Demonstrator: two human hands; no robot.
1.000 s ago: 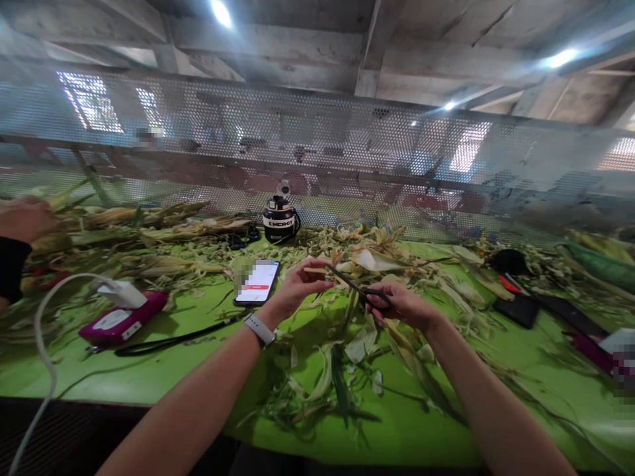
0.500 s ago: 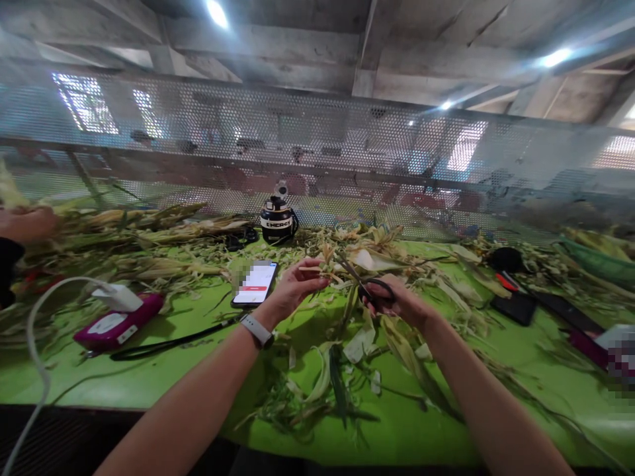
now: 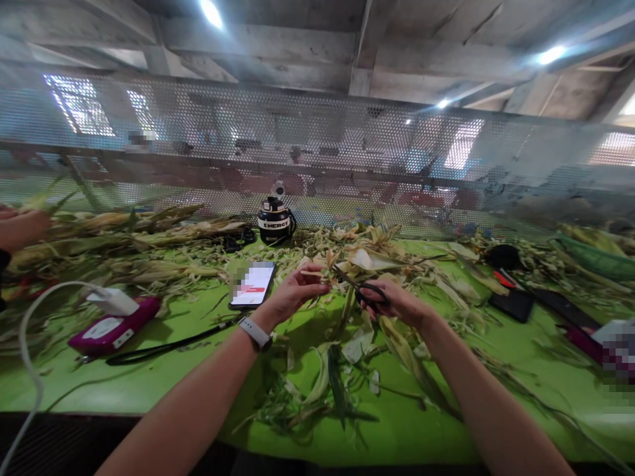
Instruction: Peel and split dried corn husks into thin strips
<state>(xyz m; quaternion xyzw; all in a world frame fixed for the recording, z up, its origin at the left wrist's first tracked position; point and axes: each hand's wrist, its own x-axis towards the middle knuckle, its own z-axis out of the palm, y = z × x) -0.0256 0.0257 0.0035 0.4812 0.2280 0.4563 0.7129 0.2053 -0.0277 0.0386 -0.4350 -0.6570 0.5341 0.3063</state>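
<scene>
My left hand is closed on a small pale plant piece, pinched between thumb and fingers. Black-handled scissors are gripped in my right hand. Their blades point left and reach the plant piece beside my left fingertips. Whether the blades are parted is too small to tell. Below both hands, green and pale leaf strips lie scattered on the green table. Behind them rests a heap of dry husk-like leaves.
A phone lies left of my hands, a black jug behind it. At left are a purple power bank with a white plug and a co-worker's hand. A perforated metal screen spans the back; a green basket stands right.
My right hand has moved slightly left and the scissor blades are now at the plant piece. The co-worker's hand at left has shifted a little. The view has turned slightly.
</scene>
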